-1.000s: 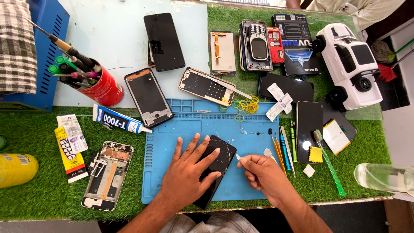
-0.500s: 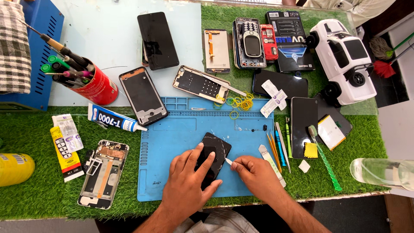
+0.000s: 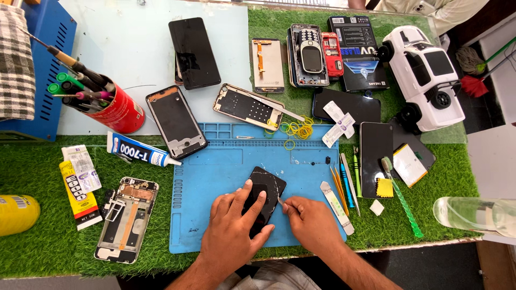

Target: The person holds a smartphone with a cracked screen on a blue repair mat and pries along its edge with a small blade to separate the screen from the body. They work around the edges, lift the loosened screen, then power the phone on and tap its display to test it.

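Head view looks straight down on a blue rubber work mat (image 3: 226,177) laid over green artificial turf, and near its middle lies a black glossy phone with a cracked glass face (image 3: 264,197). Its long axis runs on a slant, the far end tipped to the right and the near end to the left. The left hand (image 3: 232,228) lies flat over the near half, fingers spread and pressing it onto the mat. The right hand (image 3: 312,223) sits just to the right of the phone, fingers pinched together on a small thin pry tool (image 3: 280,201) whose tip touches the phone's right long edge. So the edge being worked lies to the left of the right hand. A row of slim tools (image 3: 344,185) lies near, further right.
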Available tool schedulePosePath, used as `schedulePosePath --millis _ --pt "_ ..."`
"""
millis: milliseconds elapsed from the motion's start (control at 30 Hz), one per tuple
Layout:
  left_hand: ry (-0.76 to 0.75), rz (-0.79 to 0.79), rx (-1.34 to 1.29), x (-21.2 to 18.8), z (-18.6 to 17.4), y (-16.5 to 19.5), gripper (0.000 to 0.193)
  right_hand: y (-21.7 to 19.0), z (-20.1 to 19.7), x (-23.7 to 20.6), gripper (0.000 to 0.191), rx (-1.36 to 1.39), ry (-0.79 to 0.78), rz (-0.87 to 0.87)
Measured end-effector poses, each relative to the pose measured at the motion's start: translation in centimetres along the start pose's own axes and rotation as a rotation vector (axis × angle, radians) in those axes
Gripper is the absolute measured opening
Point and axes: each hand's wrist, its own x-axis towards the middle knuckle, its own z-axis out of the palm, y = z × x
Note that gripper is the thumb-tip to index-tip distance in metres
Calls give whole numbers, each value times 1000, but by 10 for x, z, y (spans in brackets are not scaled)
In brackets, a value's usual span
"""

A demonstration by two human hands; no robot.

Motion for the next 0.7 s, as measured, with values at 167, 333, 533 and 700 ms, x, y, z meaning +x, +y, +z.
schedulePosePath --millis 167,333,533,700 --pt "5 1 3 -1 1 1 70 5 7 2 21 51 -38 98" --pt "-12 -23 -15 -4 4 0 69 14 8 9 25 399 -196 274" --pt "2 -32 -34 -2 7 -2 71 26 5 17 22 789 -360 475" --pt "-13 -34 -60 -2 10 -3 72 39 -4 19 21 1092 -430 524"
